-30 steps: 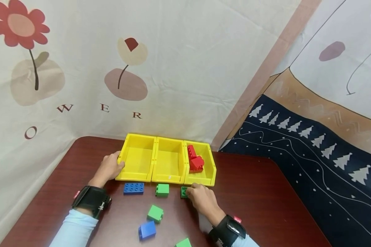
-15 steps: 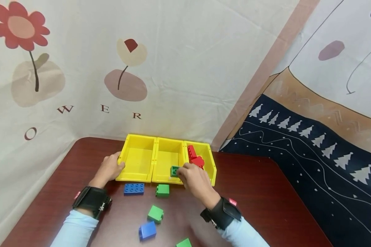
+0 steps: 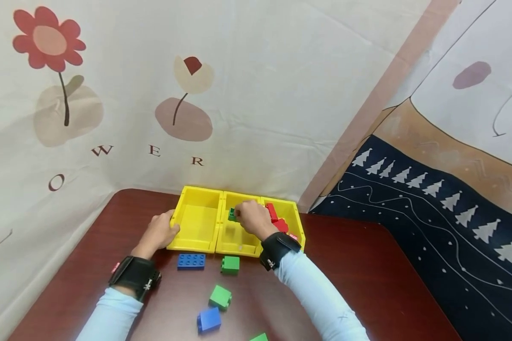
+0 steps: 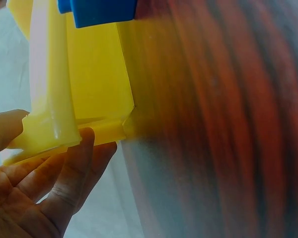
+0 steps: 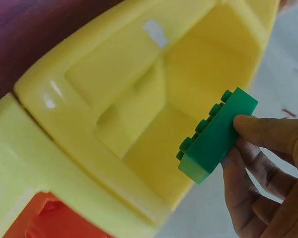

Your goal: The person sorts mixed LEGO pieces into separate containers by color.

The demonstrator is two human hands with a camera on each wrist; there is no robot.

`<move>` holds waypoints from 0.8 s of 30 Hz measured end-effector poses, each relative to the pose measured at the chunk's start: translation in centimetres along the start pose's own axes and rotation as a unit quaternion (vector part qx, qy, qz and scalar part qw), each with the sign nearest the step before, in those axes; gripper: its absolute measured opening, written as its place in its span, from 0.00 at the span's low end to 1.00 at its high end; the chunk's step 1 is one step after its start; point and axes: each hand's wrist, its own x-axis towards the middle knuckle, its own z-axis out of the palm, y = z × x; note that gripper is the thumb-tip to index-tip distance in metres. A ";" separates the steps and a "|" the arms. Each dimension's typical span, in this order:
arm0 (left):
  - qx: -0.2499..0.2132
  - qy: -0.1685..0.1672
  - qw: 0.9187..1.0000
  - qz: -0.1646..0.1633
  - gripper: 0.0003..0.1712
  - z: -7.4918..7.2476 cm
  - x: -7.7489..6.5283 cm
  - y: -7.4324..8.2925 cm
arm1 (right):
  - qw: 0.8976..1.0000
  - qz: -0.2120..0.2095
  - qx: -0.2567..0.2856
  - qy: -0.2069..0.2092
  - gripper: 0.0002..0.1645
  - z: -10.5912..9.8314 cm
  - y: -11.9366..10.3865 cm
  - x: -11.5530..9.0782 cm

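The right hand (image 3: 252, 218) pinches a green brick (image 5: 218, 136) over the middle bin (image 3: 235, 237), long axis slanting and studs facing upper left in its wrist view, the left hand (image 3: 158, 230) gripping the left bin (image 3: 197, 222) on a reddish-brown bench (image 3: 345, 279) before flower-printed cloth (image 3: 273, 94).

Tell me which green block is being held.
The green block pinched in the right hand, over the middle yellow bin. The other three green blocks in the head view lie on the table, untouched.
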 end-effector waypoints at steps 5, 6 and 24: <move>0.000 -0.003 1.000 0.002 0.32 0.2 0.0 0.0 | 0.998 0.029 -0.017 -0.050 0.16 1.3 0.0 1.8; 0.001 -0.004 1.000 0.001 0.32 0.3 0.1 0.1 | 0.998 0.034 -0.020 -0.055 0.17 1.7 0.1 2.0; -0.002 0.002 1.000 -0.006 0.31 -0.1 -0.1 0.3 | 0.997 0.052 -0.027 -0.050 0.17 4.6 0.6 2.4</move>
